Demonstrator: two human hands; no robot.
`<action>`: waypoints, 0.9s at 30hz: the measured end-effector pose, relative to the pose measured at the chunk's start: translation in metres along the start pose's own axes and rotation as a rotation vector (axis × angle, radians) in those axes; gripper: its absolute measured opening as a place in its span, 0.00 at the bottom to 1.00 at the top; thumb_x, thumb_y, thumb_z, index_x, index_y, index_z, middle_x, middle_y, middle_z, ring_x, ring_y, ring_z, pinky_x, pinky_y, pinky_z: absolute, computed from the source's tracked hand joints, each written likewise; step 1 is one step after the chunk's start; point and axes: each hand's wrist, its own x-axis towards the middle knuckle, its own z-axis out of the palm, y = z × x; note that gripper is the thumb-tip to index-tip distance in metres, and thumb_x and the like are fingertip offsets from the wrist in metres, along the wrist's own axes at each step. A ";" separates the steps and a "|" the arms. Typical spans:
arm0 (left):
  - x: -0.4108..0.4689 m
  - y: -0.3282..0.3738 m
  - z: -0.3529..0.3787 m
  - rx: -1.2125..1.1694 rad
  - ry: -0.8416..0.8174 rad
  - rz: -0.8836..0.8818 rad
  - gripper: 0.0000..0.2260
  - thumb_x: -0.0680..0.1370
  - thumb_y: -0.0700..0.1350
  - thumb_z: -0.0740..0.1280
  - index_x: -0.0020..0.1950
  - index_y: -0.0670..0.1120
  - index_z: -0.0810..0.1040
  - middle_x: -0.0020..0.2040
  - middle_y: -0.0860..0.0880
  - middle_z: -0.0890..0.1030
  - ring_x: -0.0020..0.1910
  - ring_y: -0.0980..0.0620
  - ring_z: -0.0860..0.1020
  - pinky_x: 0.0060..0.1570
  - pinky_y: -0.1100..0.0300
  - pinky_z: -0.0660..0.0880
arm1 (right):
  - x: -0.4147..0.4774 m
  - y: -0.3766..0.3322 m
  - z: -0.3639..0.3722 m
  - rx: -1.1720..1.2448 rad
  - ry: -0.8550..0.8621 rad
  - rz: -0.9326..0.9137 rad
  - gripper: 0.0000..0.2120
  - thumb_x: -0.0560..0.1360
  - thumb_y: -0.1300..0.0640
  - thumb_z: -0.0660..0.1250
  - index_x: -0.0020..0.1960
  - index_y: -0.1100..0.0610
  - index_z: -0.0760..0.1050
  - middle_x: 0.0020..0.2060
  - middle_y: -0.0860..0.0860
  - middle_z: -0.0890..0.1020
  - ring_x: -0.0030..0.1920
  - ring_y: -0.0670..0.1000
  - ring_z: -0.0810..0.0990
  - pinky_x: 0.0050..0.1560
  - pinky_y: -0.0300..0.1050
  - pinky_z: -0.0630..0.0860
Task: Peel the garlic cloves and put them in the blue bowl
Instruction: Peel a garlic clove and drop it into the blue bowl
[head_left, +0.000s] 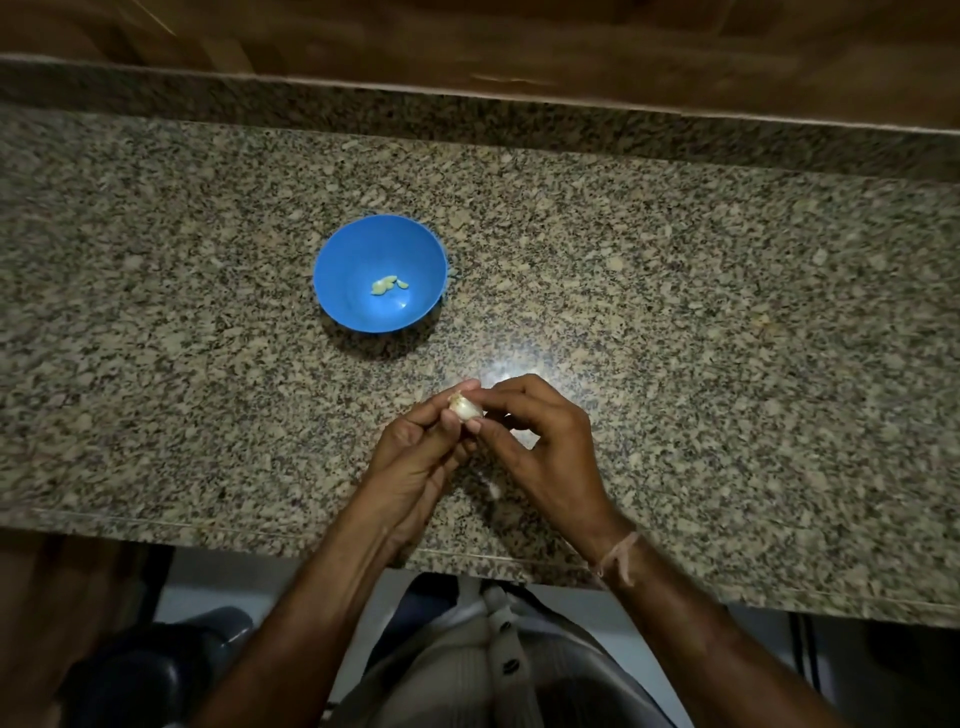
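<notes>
A blue bowl (358, 312) stands on the granite counter, left of centre, with a few peeled garlic cloves (388, 284) lying at its bottom. In front of it, above the counter's near half, both hands meet around one white garlic clove (464, 408) still in its skin. My left hand (415, 457) pinches the clove from the left with its fingertips. My right hand (535, 441) pinches it from the right, thumb and forefinger on the skin. A white scrap of garlic skin (525, 437) lies on the counter under my right hand, and another small scrap (493, 489) lies between my wrists.
The speckled granite counter (727, 338) runs across the view, with a raised granite backsplash and wood panelling (519, 36) behind it. Its near edge (467, 556) crosses just below my forearms. A bright light reflection sits on the stone beside my hands.
</notes>
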 end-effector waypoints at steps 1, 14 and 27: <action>-0.002 -0.001 0.002 -0.001 0.010 0.006 0.35 0.64 0.58 0.84 0.67 0.45 0.82 0.66 0.41 0.83 0.63 0.51 0.82 0.61 0.62 0.79 | -0.002 -0.001 -0.001 -0.026 -0.008 -0.024 0.13 0.77 0.62 0.77 0.61 0.60 0.85 0.50 0.51 0.82 0.51 0.48 0.83 0.49 0.48 0.83; -0.018 -0.010 0.010 0.256 0.176 0.145 0.17 0.76 0.44 0.72 0.64 0.40 0.83 0.57 0.39 0.86 0.56 0.48 0.84 0.57 0.60 0.81 | -0.019 0.000 -0.005 -0.292 -0.096 -0.177 0.11 0.84 0.57 0.69 0.63 0.59 0.82 0.52 0.52 0.83 0.51 0.49 0.83 0.51 0.47 0.80; -0.020 -0.014 0.020 0.368 0.216 0.176 0.09 0.81 0.36 0.68 0.60 0.42 0.84 0.54 0.48 0.88 0.56 0.52 0.86 0.52 0.65 0.80 | -0.028 0.006 0.003 -0.368 -0.011 -0.138 0.11 0.85 0.55 0.66 0.64 0.59 0.82 0.49 0.51 0.82 0.46 0.48 0.81 0.45 0.45 0.79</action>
